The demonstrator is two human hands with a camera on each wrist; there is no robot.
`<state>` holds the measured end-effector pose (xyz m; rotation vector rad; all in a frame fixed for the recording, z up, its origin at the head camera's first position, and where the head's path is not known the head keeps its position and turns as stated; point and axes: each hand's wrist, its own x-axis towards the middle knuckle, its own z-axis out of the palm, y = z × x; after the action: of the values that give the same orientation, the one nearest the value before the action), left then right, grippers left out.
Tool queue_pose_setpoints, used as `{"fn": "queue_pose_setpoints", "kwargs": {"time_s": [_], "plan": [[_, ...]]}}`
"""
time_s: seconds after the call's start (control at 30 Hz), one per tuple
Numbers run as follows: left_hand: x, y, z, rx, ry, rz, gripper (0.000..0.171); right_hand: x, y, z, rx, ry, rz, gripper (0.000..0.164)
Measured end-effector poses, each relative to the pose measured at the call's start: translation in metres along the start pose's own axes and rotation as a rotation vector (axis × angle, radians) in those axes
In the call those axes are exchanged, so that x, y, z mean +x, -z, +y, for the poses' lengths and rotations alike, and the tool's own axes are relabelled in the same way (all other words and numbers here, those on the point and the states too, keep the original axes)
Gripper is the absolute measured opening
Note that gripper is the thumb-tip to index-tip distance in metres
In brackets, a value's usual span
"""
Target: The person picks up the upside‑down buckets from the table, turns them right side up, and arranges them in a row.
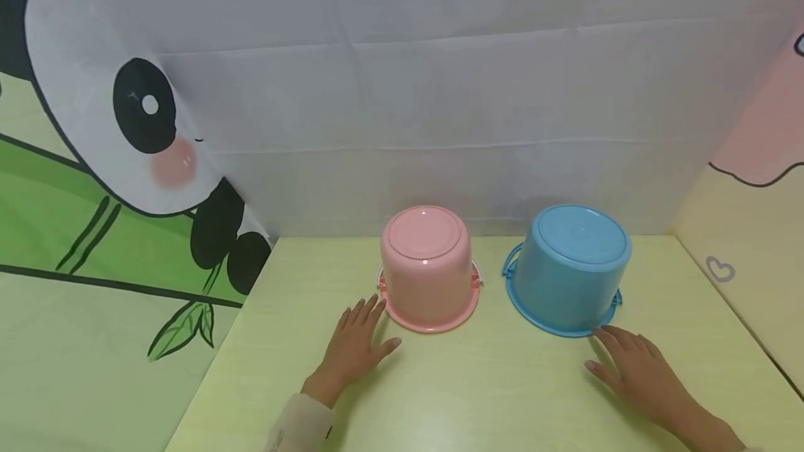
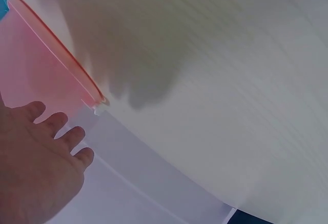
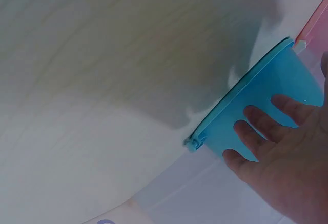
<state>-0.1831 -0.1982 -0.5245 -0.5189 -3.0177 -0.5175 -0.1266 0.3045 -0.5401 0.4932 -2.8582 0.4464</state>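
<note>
Two plastic buckets stand upside down on the table: a pink bucket (image 1: 427, 277) in the middle and a blue bucket (image 1: 568, 277) to its right. My left hand (image 1: 354, 344) hovers at the pink bucket's front left, fingers spread and pointing toward its rim. Near the blue bucket's front right is my right hand (image 1: 641, 372), its fingers loosely extended beside the rim. In the left wrist view, the left hand (image 2: 41, 157) holds nothing. The right wrist view has the right hand (image 3: 287, 152) in front of the blue bucket (image 3: 266, 101), also holding nothing.
The pale wooden table (image 1: 440, 396) runs back to a grey-white cloth wall (image 1: 440, 103). A panda-patterned panel (image 1: 88, 159) flanks the left side, and a yellow and pink panel (image 1: 754, 243) flanks the right. The buckets' handles lie low by their rims.
</note>
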Motion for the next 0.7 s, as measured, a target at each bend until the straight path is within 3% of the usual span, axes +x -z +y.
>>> {"fn": "queue_pose_setpoints", "kwargs": {"time_s": [0.13, 0.33, 0.7], "plan": [[-0.002, -0.003, 0.003, 0.006, -0.012, -0.004, 0.075, 0.0, -0.001, -0.015, 0.009, 0.052, 0.024, 0.051], [-0.004, -0.005, 0.01, 0.003, -0.049, -0.002, 0.07, 0.005, -0.006, -0.036, 0.028, 0.083, -0.014, 0.048], [-0.006, -0.01, 0.015, 0.024, -0.073, -0.015, 0.066, 0.023, -0.022, -0.077, 0.076, 0.214, 0.072, 0.052]]}}
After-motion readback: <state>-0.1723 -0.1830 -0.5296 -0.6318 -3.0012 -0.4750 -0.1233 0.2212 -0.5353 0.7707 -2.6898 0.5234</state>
